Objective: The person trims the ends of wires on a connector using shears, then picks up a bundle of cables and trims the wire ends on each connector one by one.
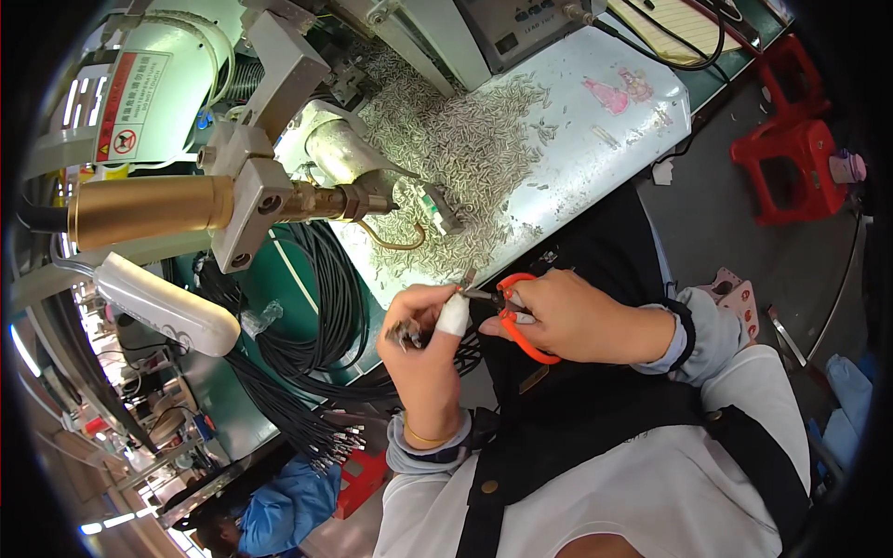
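Small metal piece (468, 277): at the fingertips of the left hand (420, 365), in front of the body, just off the near edge of a pale plate (600, 167). Left thumb and forefinger pinched together on it; thumb wears a white wrap (454, 314). A cluster of dull metal bits (406, 333) is tucked in the curled fingers of the same hand.

Orange-handled pliers (508, 317): right hand (588, 321) closed around the grips, tips pointing left, right by the piece. Cannot tell whether the jaws bite on it.

Beyond: a heap of loose metal pins (465, 139) covers much of the plate. Brass-coloured cylinder (153, 206) on a machine arm, left of the heap. Black cables (321, 270) lie coiled on the green counter (219, 400). Red stool (807, 167) on the floor, far right.
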The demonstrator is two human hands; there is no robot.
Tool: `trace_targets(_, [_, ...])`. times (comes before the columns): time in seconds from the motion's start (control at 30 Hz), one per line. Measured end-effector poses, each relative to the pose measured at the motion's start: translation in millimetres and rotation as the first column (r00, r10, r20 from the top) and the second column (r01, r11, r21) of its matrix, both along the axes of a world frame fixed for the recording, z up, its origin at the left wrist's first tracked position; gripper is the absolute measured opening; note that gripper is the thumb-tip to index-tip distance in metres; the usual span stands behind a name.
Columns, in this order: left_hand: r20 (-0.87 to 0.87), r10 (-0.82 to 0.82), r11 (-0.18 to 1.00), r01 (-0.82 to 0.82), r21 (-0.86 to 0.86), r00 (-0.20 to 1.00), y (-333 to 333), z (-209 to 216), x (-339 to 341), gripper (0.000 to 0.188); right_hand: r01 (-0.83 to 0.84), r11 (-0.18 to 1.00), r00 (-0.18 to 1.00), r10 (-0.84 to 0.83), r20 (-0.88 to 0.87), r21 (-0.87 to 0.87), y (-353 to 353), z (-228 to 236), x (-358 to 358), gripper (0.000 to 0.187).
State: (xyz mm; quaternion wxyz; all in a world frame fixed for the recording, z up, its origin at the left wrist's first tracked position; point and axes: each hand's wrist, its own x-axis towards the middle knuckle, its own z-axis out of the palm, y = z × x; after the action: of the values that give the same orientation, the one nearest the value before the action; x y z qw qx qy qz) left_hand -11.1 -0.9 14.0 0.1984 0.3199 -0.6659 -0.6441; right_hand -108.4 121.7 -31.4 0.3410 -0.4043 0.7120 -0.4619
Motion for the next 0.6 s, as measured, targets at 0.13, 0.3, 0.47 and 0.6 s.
trace_targets(0.13, [-0.075,-0.082,0.876,0.108,0.47,0.994,-33,-11,-7,0.007,0.003,0.992,0.977,0.024,0.211,-0.128,-2,5,-5,0.025])
trace_targets(0.3, [-0.121,0.02,0.85,0.047,0.524,0.992,-48,-18,-33,0.007,0.306,0.948,0.711,-0.171,0.682,-0.081,-23,20,-23,0.021])
trace_targets(0.47, [-0.098,-0.024,0.859,0.071,0.507,0.995,-58,-19,-40,0.01,0.365,0.923,0.862,-0.285,0.418,-0.124,-54,19,-48,0.017])
trace_targets(0.6, [-0.095,-0.077,0.847,0.115,0.519,0.993,-65,-18,-42,0.013,0.313,0.941,0.885,-0.241,0.398,-0.127,-63,16,-54,0.016])
